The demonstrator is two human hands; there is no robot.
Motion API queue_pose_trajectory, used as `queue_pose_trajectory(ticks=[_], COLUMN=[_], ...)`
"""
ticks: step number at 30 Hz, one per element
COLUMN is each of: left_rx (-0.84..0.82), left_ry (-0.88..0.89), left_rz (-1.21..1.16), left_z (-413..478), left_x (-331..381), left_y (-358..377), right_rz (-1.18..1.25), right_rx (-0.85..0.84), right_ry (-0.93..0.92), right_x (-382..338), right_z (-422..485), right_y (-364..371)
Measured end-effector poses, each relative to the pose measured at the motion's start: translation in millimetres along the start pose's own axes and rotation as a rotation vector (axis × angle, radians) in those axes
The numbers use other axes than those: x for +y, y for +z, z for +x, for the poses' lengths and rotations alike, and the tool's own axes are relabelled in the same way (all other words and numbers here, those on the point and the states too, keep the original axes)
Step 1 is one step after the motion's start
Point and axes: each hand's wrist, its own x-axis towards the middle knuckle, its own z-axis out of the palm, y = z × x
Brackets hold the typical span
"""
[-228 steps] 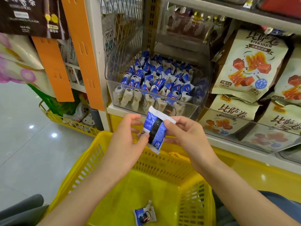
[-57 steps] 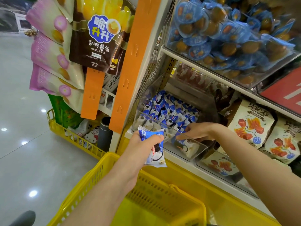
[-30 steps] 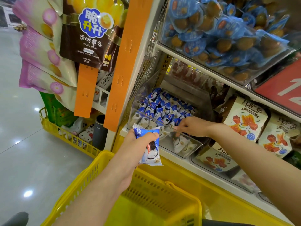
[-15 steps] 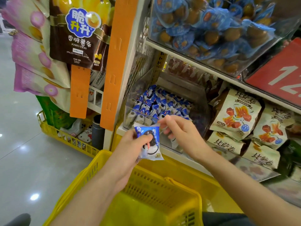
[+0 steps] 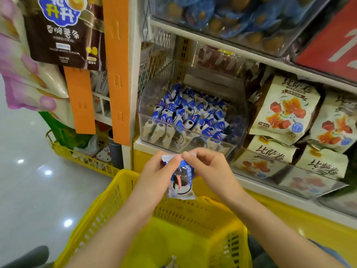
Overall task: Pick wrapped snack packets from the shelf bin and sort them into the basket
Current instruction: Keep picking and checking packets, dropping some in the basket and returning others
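A blue-and-white wrapped snack packet [image 5: 180, 182] hangs upright above the far rim of the yellow basket [image 5: 108, 202]. My left hand [image 5: 156, 176] grips its left side, thumb on the front. My right hand [image 5: 208, 169] pinches its top seam from the right. Behind my hands, a clear shelf bin [image 5: 193, 144] holds several matching blue-and-white packets [image 5: 185, 115]. Another packet's tip [image 5: 171, 263] shows at the basket bottom, mostly cut off by the frame edge.
Beige snack bags [image 5: 284, 111] fill the clear bin to the right. Blue egg-shaped packs [image 5: 222, 14] sit on the shelf above. An orange strip [image 5: 117, 74] and hanging bags [image 5: 61, 31] stand at left, with a low yellow floor basket [image 5: 83, 159] beneath.
My right hand left the shelf bin and came back to the packet in my left hand, now pinching its top. The view tilted down toward the basket.
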Motion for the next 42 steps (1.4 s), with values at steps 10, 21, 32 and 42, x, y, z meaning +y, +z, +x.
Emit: queue_pose_trajectory(ticks=[10,21,32,42], left_rx=[-0.027,0.116,0.118,0.120], left_ry=[-0.058,0.031,0.186,0.361], left_rz=[-0.040,-0.060,0.340,0.566], left_z=[10,14,12,7], left_x=[-16,-19,-19,-15], left_y=[8,-5,-10,-6], right_rz=[-0.691,0.030,-0.180,-0.108], right_rx=[0.002,0.059,-0.284,-0.125], right_ry=[-0.485,0.244,0.131,-0.023], right_x=[10,20,22,24], right_z=[-8,-5,-8,-12], right_y=[-24,-24,-20,-9])
